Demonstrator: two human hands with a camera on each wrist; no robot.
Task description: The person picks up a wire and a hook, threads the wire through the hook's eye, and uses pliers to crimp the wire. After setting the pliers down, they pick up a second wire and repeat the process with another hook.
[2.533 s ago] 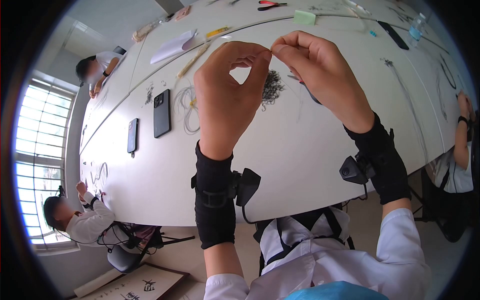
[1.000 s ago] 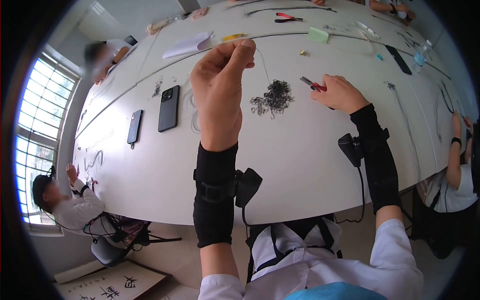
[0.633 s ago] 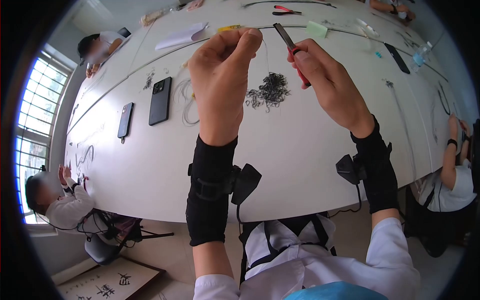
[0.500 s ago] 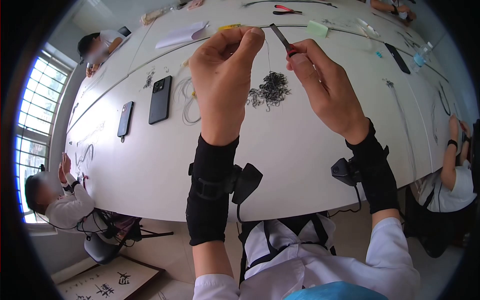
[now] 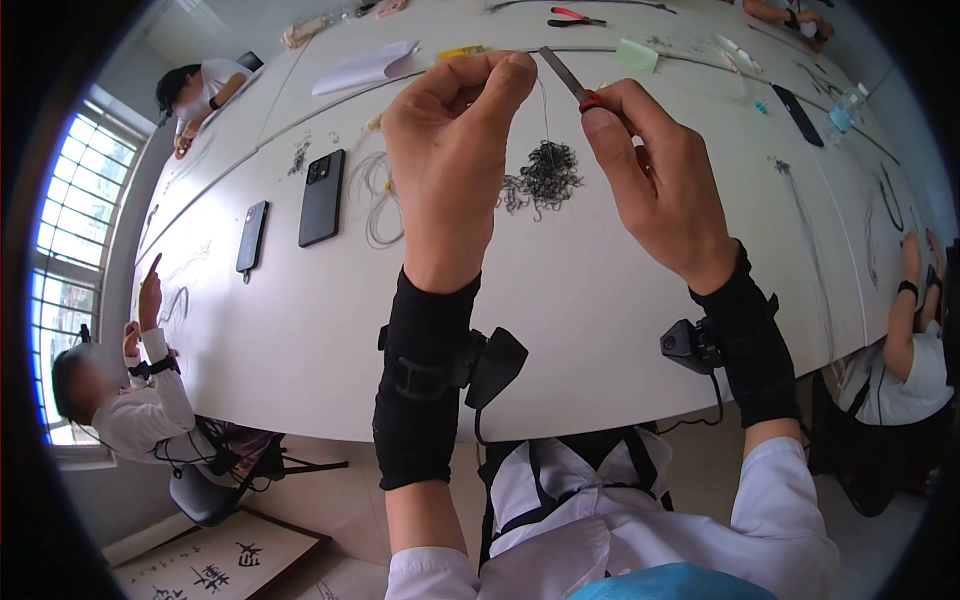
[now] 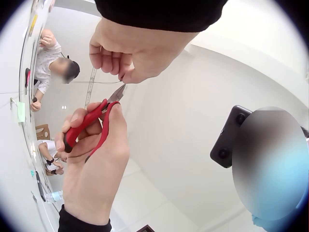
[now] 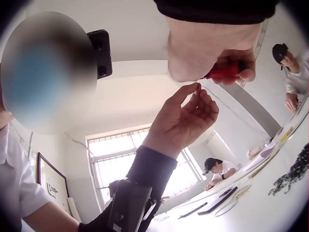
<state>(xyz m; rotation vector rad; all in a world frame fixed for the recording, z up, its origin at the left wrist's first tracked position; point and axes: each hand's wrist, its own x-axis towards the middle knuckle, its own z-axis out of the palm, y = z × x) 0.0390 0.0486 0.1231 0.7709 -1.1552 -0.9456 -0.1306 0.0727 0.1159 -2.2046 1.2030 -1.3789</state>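
Pliers (image 6: 100, 113) are gripped by their red handles in the right hand (image 5: 665, 185), their tips just beside the thin strand (image 5: 545, 110) that the left hand (image 5: 445, 165) pinches; whether they touch it is hard to tell. A loose pinch could let the strand slip, or a stray tip nip a finger. Only the left wrist view shows both handles; the head view adds the dark curled pile (image 5: 550, 178) on the table (image 5: 330, 350).

Pliers (image 5: 567, 76) block the gap between left hand (image 5: 453, 155) and right hand (image 5: 668, 178); tabletop (image 5: 585, 320) between 2 wristbands (image 5: 425, 440) leaves room.
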